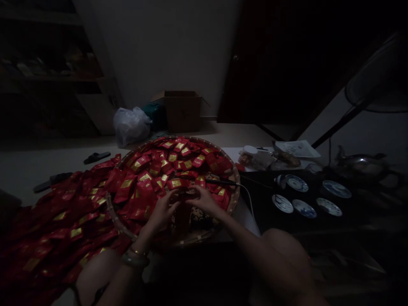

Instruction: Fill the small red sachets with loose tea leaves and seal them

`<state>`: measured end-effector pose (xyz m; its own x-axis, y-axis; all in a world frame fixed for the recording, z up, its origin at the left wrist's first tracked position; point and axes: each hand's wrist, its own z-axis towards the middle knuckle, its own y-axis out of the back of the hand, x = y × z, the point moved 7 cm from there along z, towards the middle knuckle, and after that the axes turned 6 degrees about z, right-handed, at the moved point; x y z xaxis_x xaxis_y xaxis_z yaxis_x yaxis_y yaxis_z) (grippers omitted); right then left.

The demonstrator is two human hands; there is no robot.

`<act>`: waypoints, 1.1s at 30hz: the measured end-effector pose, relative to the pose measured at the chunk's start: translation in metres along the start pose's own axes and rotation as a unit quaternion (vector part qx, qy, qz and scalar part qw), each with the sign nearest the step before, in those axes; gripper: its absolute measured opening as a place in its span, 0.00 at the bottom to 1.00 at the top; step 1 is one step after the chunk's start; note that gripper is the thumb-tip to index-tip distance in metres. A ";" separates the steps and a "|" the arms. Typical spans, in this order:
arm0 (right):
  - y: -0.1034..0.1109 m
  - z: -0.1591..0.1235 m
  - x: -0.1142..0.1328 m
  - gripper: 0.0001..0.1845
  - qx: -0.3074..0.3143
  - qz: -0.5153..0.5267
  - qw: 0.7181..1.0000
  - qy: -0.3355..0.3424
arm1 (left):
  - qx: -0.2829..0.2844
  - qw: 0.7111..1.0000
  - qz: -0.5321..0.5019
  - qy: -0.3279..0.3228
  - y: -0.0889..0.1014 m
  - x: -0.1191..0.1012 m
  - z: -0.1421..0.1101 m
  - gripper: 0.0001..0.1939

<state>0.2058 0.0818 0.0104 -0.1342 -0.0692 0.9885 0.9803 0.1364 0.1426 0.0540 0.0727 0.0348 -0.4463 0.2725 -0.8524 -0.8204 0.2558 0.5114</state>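
Observation:
In the head view my left hand and my right hand meet over the near part of a round woven basket. Their fingers are curled together at the top of a dark red packet, which hangs below them in shadow. Red packets with gold labels fill much of the basket. Beside the held packet, a dark clump with pale specks lies in the basket; its kind is unclear. Near my right hand, a dark stick-like tool with a white cord rests across the packets.
More red packets are heaped left of the basket. Small blue-and-white dishes and a metal kettle stand on the dark table at right. Behind are a cardboard box, a white plastic bag and slippers. A fan stands far right.

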 end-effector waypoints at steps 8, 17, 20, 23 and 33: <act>-0.002 0.000 -0.030 0.22 -0.057 0.119 0.988 -0.079 | 0.013 0.986 -0.121 0.116 -0.007 0.017 0.006 0.18; -0.005 -0.008 -0.016 0.21 -0.104 0.073 0.992 -0.029 | 0.019 0.967 -0.197 0.157 -0.014 0.019 0.002 0.21; -0.006 -0.010 -0.013 0.17 -0.104 0.070 0.992 -0.032 | 0.016 0.967 -0.206 0.151 -0.015 0.019 0.001 0.20; -0.005 -0.011 -0.012 0.15 -0.121 0.081 0.989 -0.039 | 0.023 0.970 -0.195 0.141 -0.016 0.016 0.002 0.19; -0.012 -0.015 -0.007 0.09 -0.110 0.035 0.993 -0.036 | -0.008 0.979 -0.171 0.111 -0.017 0.016 0.005 0.19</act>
<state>0.1971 0.0662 0.0007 -0.0668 0.0045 0.9978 0.9945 -0.0805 0.0670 0.0624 0.0771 0.0127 -0.2090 -0.0352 -0.9773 -0.9404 0.2812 0.1910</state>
